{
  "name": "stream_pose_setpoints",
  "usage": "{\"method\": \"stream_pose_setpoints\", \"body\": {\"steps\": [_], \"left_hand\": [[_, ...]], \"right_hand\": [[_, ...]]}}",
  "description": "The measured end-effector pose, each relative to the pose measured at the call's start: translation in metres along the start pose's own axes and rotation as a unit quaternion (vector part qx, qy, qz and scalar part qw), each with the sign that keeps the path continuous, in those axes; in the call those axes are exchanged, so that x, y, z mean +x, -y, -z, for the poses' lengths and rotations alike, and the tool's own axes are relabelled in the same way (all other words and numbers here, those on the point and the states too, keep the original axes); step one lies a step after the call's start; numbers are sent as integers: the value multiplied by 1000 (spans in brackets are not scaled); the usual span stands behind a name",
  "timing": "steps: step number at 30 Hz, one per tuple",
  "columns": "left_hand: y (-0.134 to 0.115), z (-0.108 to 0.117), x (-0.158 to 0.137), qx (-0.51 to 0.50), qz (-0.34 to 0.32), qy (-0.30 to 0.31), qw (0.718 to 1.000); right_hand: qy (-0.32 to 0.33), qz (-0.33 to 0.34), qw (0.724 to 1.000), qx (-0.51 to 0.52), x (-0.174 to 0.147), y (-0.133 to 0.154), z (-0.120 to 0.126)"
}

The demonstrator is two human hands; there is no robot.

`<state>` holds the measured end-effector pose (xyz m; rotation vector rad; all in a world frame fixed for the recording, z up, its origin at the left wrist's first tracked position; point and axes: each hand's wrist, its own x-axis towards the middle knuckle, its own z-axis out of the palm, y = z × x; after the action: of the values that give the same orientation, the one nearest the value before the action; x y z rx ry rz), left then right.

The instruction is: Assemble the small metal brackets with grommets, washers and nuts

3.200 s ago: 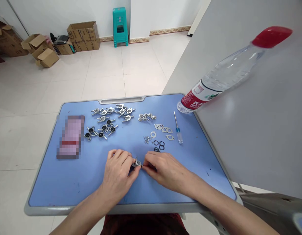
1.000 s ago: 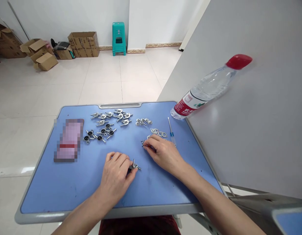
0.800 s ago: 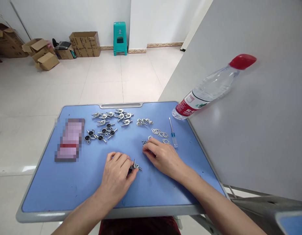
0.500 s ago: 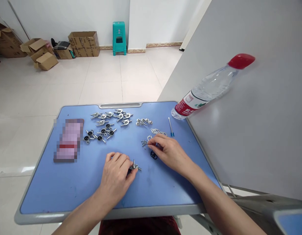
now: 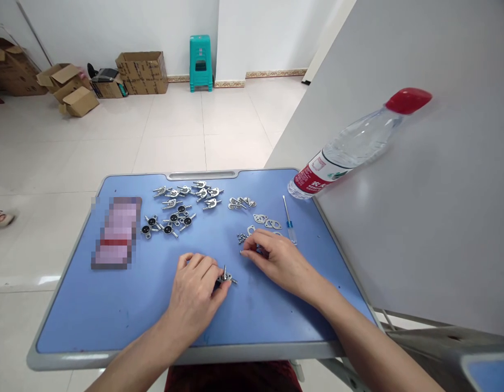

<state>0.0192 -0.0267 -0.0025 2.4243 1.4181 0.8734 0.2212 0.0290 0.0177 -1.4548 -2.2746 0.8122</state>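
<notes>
My left hand [image 5: 198, 283] rests on the blue table, thumb and fingers closed around a small metal fitting [image 5: 226, 276] with a thin upright post and a side pin. My right hand [image 5: 276, 256] is in a pinch just to its right, a tiny screw [image 5: 241, 252] showing at the fingertips. Beside those fingers lies a pile of small screws [image 5: 242, 238]. Flat metal gaskets [image 5: 273, 224] lie beyond the right hand, which covers part of them. The black rubber rings are mostly hidden under that hand.
Finished-looking metal fittings [image 5: 211, 203] and black-centred ones [image 5: 174, 218] sit at the back left, near small metal plates [image 5: 241, 203]. A blue-handled screwdriver [image 5: 290, 224] and a water bottle [image 5: 317, 174] stand right. A blurred purple object [image 5: 119, 231] lies left; a foot [image 5: 0, 218] shows on the floor.
My right hand has drawn slightly left and toward me from the screw pile, covering the black rings and uncovering the screwdriver handle. My left hand stays on the fitting. A foot appears at left.
</notes>
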Motion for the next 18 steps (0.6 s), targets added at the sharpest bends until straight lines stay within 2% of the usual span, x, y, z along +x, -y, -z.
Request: {"method": "stream_pose_setpoints", "body": {"steps": [3, 6, 10, 18], "left_hand": [[0, 0, 0, 1, -2, 1, 1000], [0, 1, 1, 5, -3, 1, 1000], [0, 1, 0, 7, -2, 2, 1000], [0, 0, 0, 5, -1, -1, 1000]], "right_hand": [[-23, -8, 1000, 15, 0, -3, 6], [-7, -14, 1000, 5, 2, -3, 6], [14, -4, 1000, -25, 1, 1, 0], [7, 14, 995, -96, 1, 3, -13]]}}
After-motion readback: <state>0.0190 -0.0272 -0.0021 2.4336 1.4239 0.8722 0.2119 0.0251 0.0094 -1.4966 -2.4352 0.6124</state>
